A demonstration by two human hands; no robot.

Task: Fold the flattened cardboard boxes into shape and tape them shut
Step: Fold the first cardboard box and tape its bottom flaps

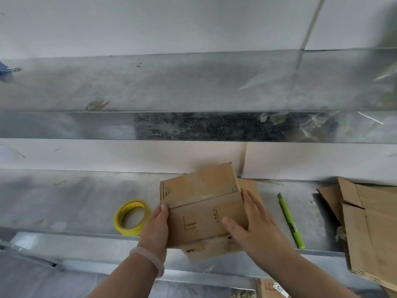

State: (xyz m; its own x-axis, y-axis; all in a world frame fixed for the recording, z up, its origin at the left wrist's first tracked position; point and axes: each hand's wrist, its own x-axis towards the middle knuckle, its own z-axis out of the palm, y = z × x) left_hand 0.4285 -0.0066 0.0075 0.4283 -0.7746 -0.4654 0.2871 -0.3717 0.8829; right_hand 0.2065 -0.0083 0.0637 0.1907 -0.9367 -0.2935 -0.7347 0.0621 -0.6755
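Observation:
A small brown cardboard box (202, 203) sits folded into shape on the metal bench, its two top flaps meeting along a seam. My left hand (155, 226) holds its left side with the thumb on the top edge. My right hand (255, 220) holds the right side, fingers spread along the side and thumb pressing on the near flap. A further piece of cardboard (206, 251) lies under the box. To the left of the box a roll of yellow tape (131, 217) lies flat on the bench.
A green utility knife (291, 222) lies to the right of the box. Flattened cardboard boxes (369, 229) are stacked at the right edge. The metal bench (64, 201) has a raised shelf (150, 82) behind it, with tape scraps at the right. Another cardboard piece (270, 289) lies below.

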